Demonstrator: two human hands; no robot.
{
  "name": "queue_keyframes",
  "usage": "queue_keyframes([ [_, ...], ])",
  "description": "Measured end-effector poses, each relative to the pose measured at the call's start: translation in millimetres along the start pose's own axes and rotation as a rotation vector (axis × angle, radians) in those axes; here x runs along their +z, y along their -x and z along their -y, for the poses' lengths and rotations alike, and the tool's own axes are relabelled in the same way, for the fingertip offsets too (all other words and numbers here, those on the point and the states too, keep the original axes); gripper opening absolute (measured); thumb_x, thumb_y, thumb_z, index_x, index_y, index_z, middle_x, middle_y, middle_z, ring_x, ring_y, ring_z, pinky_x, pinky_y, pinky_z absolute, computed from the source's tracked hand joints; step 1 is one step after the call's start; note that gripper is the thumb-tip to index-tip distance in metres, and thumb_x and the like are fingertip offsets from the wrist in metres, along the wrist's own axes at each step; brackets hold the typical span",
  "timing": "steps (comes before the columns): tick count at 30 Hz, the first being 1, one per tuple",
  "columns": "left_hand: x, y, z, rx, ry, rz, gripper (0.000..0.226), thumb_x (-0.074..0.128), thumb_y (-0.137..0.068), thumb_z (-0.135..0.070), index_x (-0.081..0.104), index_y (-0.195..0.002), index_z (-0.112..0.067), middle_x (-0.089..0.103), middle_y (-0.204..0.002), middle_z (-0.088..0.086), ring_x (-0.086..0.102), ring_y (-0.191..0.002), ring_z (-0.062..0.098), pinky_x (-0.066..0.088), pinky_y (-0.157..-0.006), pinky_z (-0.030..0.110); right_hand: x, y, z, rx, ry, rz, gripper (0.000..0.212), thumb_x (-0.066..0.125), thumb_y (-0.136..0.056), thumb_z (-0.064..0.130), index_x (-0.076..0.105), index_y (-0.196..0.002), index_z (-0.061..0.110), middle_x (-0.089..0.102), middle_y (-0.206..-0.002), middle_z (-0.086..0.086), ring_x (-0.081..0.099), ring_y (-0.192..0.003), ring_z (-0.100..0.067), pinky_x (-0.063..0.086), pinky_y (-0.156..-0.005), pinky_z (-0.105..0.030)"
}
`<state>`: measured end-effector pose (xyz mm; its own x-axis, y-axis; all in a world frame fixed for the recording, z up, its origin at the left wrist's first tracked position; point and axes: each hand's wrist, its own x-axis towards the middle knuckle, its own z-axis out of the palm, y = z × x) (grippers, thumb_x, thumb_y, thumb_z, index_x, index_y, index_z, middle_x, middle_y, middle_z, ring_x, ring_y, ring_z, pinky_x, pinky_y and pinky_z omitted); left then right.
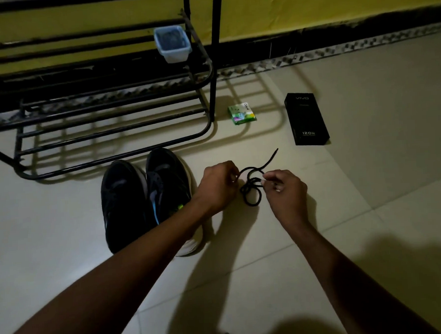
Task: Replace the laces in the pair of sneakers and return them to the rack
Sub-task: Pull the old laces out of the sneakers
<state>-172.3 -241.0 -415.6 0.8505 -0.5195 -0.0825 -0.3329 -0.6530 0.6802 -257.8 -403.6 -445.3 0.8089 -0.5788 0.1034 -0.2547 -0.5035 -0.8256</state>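
Both grips, left hand (219, 186) and right hand (285, 189), pinch a looped black lace (251, 184) beside the sneakers (144, 196), apparently untangling it. Threading next calls for a freed end

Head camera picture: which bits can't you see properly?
All in the head view:
Sneakers: the left forearm covers the back of the one nearer the lace.
Lace: its pinched parts hide under the fingers of the left hand and right hand.
Tub on the rack: contents too dark and blurred.
Rack: top cut off by the upper edge.
Black box: small print too tiny.
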Motion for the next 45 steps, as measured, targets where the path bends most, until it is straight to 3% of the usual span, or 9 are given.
queue_keyframes([
  [4, -27.2, 36.5, 3.3, 0.02, 0.084, -0.14, 0.017, 0.07, -0.091, -0.012, 0.07, -0.108, -0.009, 0.071, -0.1, 0.003, 0.069, -0.089, 0.015, 0.06, -0.08, 0.035, 19.5, 22.5, 38.2, 0.039, -0.186, 0.074, 0.015, 0.071, -0.086, 0.002, 0.075, -0.095, 0.013, 0.074, -0.092, 0.003, 0.07, -0.085, -0.005, 0.055, -0.077, -0.014],
  [8, -58.7, 75.3, 15.4, 0.033, 0.061, -0.276, 0.02, 0.068, -0.092, -0.01, 0.07, -0.112, -0.008, 0.07, -0.106, 0.001, 0.066, -0.09, 0.01, 0.052, -0.077, 0.012, 38.5, 42.2, 73.8, 0.018, -0.274, 0.14, 0.011, 0.073, -0.087, 0.006, 0.075, -0.093, 0.015, 0.075, -0.088, 0.008, 0.07, -0.084, -0.005, 0.055, -0.075, -0.018],
  [14, -103.3, 126.7, 63.9, 0.045, -0.097, -0.401, 0.017, 0.065, -0.088, -0.021, 0.07, -0.104, -0.018, 0.067, -0.097, -0.002, 0.061, -0.089, 0.017, 0.05, -0.075, 0.033, 73.2, 69.9, 120.6, -0.165, -0.256, 0.241, 0.012, 0.072, -0.086, 0.004, 0.075, -0.092, 0.015, 0.073, -0.092, 0.006, 0.07, -0.083, -0.004, 0.055, -0.075, -0.017],
  [18, -111.9, 146.9, 98.2, -0.089, -0.079, -0.463, 0.03, 0.064, -0.081, -0.014, 0.067, -0.111, -0.015, 0.063, -0.112, 0.004, 0.058, -0.1, 0.022, 0.043, -0.08, 0.027, 97.5, 84.4, 139.7, -0.304, -0.194, 0.343, 0.014, 0.072, -0.088, 0.005, 0.075, -0.099, 0.012, 0.07, -0.1, 0.002, 0.069, -0.085, -0.003, 0.056, -0.077, -0.014],
  [21, -111.1, 157.5, 116.7, -0.169, 0.057, -0.496, 0.04, 0.063, -0.079, -0.006, 0.062, -0.119, -0.011, 0.063, -0.117, 0.006, 0.061, -0.104, 0.023, 0.051, -0.084, 0.032, 116.4, 92.9, 150.8, -0.305, -0.109, 0.434, 0.021, 0.068, -0.09, 0.002, 0.073, -0.11, 0.006, 0.067, -0.106, -0.004, 0.068, -0.088, -0.007, 0.055, -0.082, -0.012],
  [25, -110.2, 163.2, 131.4, -0.23, 0.127, -0.487, 0.043, 0.063, -0.075, -0.019, 0.064, -0.118, -0.015, 0.067, -0.113, 0.001, 0.065, -0.103, 0.019, 0.058, -0.087, 0.043, 133.0, 101.7, 160.7, -0.28, 0.026, 0.556, 0.03, 0.069, -0.089, 0.006, 0.07, -0.119, 0.007, 0.065, -0.114, -0.005, 0.069, -0.096, -0.012, 0.059, -0.091, -0.032],
  [29, -113.2, 161.2, 138.7, -0.217, 0.101, -0.471, 0.037, 0.068, -0.079, -0.028, 0.069, -0.115, -0.018, 0.067, -0.104, 0.002, 0.065, -0.096, 0.019, 0.058, -0.081, 0.043, 140.5, 104.9, 170.8, -0.268, 0.187, 0.602, 0.039, 0.074, -0.087, 0.019, 0.067, -0.125, 0.012, 0.065, -0.121, -0.007, 0.067, -0.106, -0.019, 0.056, -0.095, -0.035],
  [37, -120.2, 153.0, 146.1, -0.153, 0.026, -0.399, 0.037, 0.073, -0.071, -0.014, 0.07, -0.107, -0.019, 0.064, -0.104, -0.001, 0.063, -0.09, 0.017, 0.054, -0.074, 0.034, 157.9, 127.3, 182.4, -0.203, 0.26, 0.572, 0.042, 0.06, -0.094, 0.006, 0.056, -0.135, 0.009, 0.053, -0.137, -0.006, 0.049, -0.127, -0.021, 0.036, -0.105, -0.022],
  [45, -134.2, 149.6, 154.7, -0.16, 0.187, -0.307, 0.03, 0.057, -0.076, -0.027, 0.071, -0.102, -0.021, 0.063, -0.099, -0.003, 0.061, -0.089, 0.009, 0.052, -0.08, 0.027, 166.8, 148.3, 162.0, -0.101, 0.092, 0.496, 0.057, 0.053, -0.09, -0.004, 0.047, -0.146, 0.007, 0.045, -0.151, -0.004, 0.04, -0.14, -0.018, 0.022, -0.111, -0.012],
])
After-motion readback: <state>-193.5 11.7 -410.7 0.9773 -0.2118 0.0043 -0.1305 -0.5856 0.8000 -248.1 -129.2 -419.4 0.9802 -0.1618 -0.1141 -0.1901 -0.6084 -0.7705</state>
